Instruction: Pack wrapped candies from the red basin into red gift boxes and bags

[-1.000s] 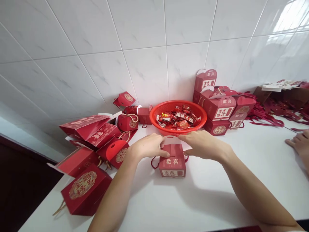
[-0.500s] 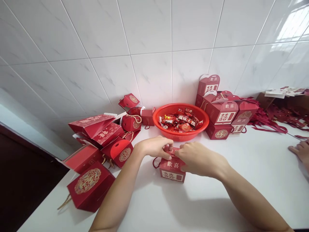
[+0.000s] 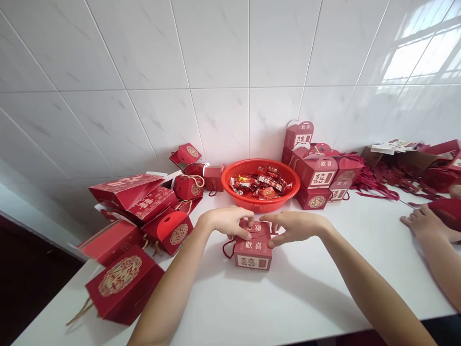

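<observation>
A small red paper gift box (image 3: pixel 253 246) with white lettering stands upright on the white table in front of me, its top flaps folded down flat. A dark red cord loop sticks out on its left side. My left hand (image 3: pixel 230 223) grips the box's top left, thumb on the lid and fingers bent over the far edge. At the right side, my right hand (image 3: pixel 297 227) holds the box between a thumb at the top corner and fingers stretched along the back. Part of the right fingers is hidden behind the box.
Behind the box sits a red plastic basket (image 3: pixel 260 205) of wrapped sweets (image 3: pixel 268 185). Several red boxes (image 3: pixel 124 283) lie heaped on the left; others are stacked (image 3: pixel 319 174) at the right. Red ribbons (image 3: pixel 374 180) lie further right, near another person's hand (image 3: pixel 430 223).
My right hand has shifted from the top of the box to its right side, its fingers opening out. The lid now lies flatter. The view has turned right, showing more of the other person's arm.
</observation>
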`<state>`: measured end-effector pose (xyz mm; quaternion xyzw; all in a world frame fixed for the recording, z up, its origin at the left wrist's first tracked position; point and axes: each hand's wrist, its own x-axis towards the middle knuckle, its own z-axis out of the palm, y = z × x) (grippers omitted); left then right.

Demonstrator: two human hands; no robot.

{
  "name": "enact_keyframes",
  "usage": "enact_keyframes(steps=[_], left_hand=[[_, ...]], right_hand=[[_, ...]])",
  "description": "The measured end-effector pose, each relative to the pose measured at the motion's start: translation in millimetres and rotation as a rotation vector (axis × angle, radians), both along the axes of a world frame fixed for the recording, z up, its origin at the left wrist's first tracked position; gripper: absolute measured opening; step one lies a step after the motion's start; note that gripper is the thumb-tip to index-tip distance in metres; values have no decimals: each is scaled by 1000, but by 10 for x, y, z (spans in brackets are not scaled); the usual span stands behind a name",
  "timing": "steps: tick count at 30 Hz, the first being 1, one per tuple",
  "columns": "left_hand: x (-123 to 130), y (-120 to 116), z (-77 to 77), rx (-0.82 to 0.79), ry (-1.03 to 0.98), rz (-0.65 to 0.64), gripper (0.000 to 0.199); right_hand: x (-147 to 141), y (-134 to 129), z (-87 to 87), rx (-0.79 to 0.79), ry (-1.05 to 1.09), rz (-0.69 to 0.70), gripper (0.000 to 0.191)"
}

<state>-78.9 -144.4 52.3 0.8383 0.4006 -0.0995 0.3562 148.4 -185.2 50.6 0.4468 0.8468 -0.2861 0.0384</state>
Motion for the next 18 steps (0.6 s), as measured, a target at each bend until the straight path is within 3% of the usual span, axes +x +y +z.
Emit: enact_keyframes(steps=[3,5,10,13,16,18], left_hand=[[63,-6,-31,-79,-58,31,31],[122,-20,-64,-77,-91,46,32],[347,-108,-212,-39,-236,132,31],[533,-224,-320,77,-356,150,26],[688,-356,-392,192,-449,93,21],[727,-411,-400,182,-485,-2,33]], right_hand=[[139,-27,-74,-90,174,9,69],[213,-98,-159,-83,281,-56,70],[196,-524,-460,97,533,-436,64],[59,-807,-622,340,473,-607,66],[-27,-932,-740,526,294,-727,74],[35,-921,-793,578,203,-766,71]])
